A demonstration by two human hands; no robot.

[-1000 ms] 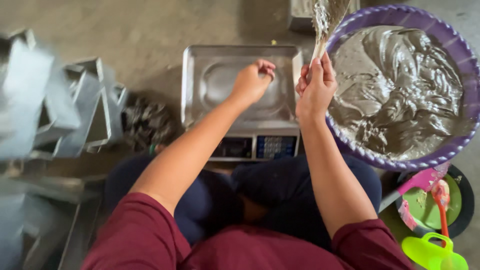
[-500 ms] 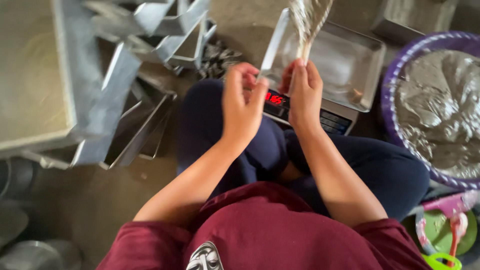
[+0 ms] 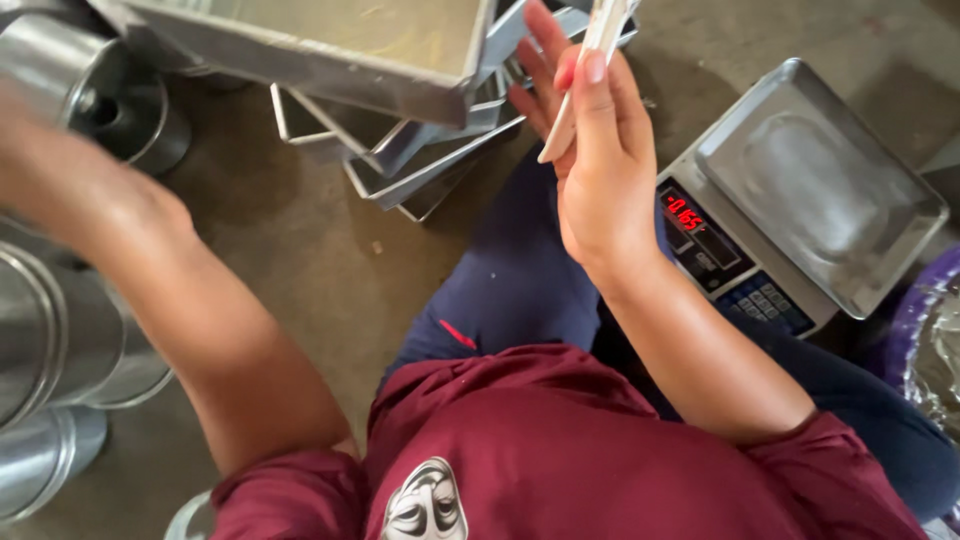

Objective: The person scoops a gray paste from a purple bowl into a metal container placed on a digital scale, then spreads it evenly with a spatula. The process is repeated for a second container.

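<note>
One digital scale (image 3: 760, 240) with one steel weighing pan (image 3: 820, 190), one pale spatula handle (image 3: 585, 75), at least four stacked rectangular metal trays (image 3: 400, 90), about four round metal tins (image 3: 60, 330), one purple basin (image 3: 915, 320)

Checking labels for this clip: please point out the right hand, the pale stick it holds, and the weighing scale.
right hand (image 3: 600, 190): head view, on the back of the hand.
pale stick (image 3: 580, 85): head view, mid-handle between thumb and fingers.
weighing scale (image 3: 815, 190): head view, on its bare steel pan.

Bakery workshop: stacked metal pans (image 3: 330, 50), scale (image 3: 790, 200)
</note>
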